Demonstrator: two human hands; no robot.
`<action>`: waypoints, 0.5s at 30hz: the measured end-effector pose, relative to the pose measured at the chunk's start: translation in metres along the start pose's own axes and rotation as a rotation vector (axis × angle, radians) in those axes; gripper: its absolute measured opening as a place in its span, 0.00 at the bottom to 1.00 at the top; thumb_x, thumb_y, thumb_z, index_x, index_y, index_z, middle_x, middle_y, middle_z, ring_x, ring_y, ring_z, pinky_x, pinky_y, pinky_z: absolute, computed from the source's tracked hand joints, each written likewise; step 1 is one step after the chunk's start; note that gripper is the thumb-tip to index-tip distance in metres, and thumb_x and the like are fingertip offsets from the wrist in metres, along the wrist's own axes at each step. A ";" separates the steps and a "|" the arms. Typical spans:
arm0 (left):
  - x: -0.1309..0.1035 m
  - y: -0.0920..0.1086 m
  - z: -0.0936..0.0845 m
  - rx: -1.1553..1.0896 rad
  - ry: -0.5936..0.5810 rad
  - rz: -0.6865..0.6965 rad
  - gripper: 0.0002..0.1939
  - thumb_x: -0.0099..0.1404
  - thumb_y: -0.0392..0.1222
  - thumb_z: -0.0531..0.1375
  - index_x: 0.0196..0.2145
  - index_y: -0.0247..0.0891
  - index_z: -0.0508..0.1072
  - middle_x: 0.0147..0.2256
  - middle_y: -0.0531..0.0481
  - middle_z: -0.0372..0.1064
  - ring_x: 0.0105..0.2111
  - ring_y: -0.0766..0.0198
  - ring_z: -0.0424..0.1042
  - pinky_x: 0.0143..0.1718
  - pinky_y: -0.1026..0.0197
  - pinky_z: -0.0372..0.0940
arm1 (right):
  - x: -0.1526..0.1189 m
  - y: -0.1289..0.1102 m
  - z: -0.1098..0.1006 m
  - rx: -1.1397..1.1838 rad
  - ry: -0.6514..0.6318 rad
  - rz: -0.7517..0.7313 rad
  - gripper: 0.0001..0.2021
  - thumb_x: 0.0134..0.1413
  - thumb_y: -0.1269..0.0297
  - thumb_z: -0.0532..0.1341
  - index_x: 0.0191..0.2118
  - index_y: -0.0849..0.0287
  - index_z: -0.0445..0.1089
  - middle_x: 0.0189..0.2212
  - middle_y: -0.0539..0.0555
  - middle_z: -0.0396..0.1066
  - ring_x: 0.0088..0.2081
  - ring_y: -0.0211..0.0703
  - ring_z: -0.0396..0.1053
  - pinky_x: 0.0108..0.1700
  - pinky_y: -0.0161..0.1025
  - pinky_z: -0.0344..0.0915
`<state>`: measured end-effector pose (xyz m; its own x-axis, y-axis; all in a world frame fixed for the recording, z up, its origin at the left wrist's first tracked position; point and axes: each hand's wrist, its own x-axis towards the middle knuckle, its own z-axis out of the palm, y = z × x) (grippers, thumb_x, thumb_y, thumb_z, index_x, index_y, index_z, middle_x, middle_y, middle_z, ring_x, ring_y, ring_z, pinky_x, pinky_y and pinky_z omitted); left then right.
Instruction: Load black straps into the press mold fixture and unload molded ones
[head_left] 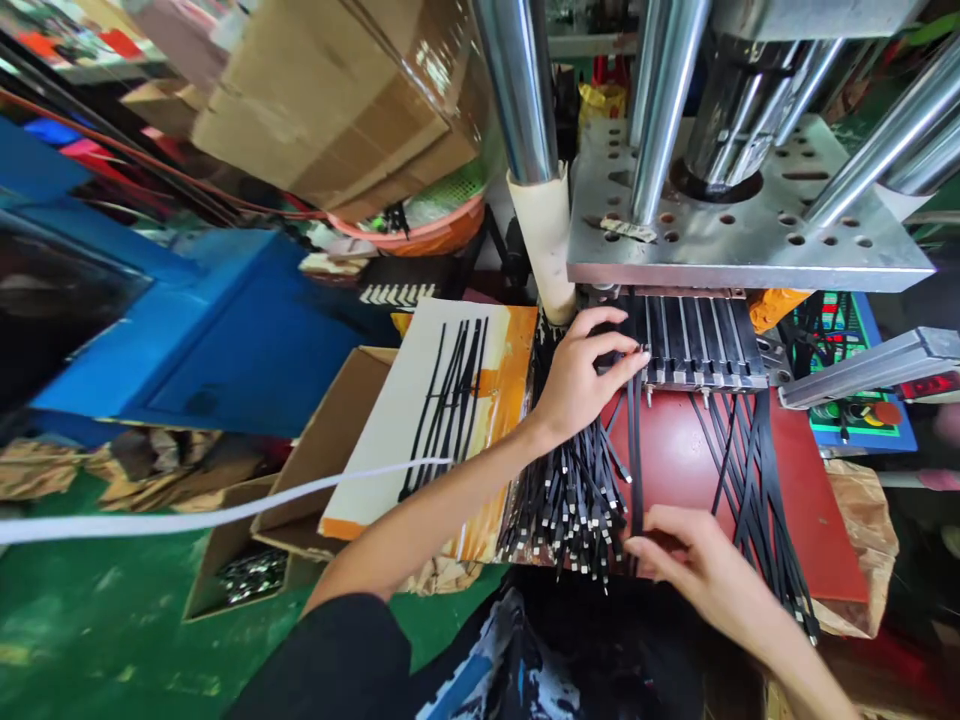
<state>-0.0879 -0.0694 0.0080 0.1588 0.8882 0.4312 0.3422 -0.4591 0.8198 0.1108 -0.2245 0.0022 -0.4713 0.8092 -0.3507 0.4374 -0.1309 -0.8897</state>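
Observation:
My left hand (589, 375) is at the left end of the black slotted mould block (701, 340), its thumb and fingers closed around the upper part of a flat black cable (636, 450). That cable hangs straight down over the red table surface (675, 455). Near its lower end, my right hand (679, 550) pinches it between thumb and fingers at the table's front edge. A thick bundle of black cables with metal plugs (581, 500) lies to the left of the held cable. More black cables (757, 480) run down from the block's right part.
A steel press plate (750, 245) with thick columns (521, 90) stands above the block. Left of the cables is a white and orange board (390, 400) with several black cables on it. Cardboard boxes (322, 440) and a blue machine (195, 330) are farther left. A control panel (870, 420) sits right.

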 end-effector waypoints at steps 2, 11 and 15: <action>0.022 -0.026 0.008 0.109 -0.014 -0.040 0.04 0.69 0.38 0.68 0.34 0.36 0.80 0.51 0.42 0.75 0.58 0.53 0.72 0.64 0.48 0.64 | 0.013 -0.011 -0.036 -0.113 0.023 -0.052 0.20 0.70 0.50 0.61 0.28 0.58 0.70 0.23 0.46 0.64 0.26 0.36 0.59 0.27 0.34 0.54; 0.028 -0.048 0.016 0.227 0.003 0.110 0.20 0.77 0.41 0.57 0.63 0.37 0.68 0.63 0.35 0.69 0.66 0.52 0.67 0.70 0.45 0.62 | 0.152 -0.048 -0.149 -0.164 0.270 -0.277 0.23 0.57 0.40 0.69 0.31 0.58 0.74 0.20 0.46 0.65 0.22 0.34 0.60 0.26 0.35 0.56; 0.004 -0.044 -0.005 0.308 -0.367 0.511 0.18 0.77 0.40 0.56 0.61 0.37 0.71 0.65 0.35 0.68 0.68 0.52 0.66 0.69 0.43 0.66 | 0.181 -0.041 -0.155 -0.206 0.232 -0.268 0.25 0.56 0.38 0.68 0.32 0.59 0.75 0.20 0.46 0.65 0.21 0.34 0.60 0.25 0.34 0.58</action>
<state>-0.1070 -0.0455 -0.0244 0.6538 0.5358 0.5343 0.3795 -0.8431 0.3810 0.1262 0.0159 0.0210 -0.4145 0.9099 -0.0183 0.4777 0.2004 -0.8554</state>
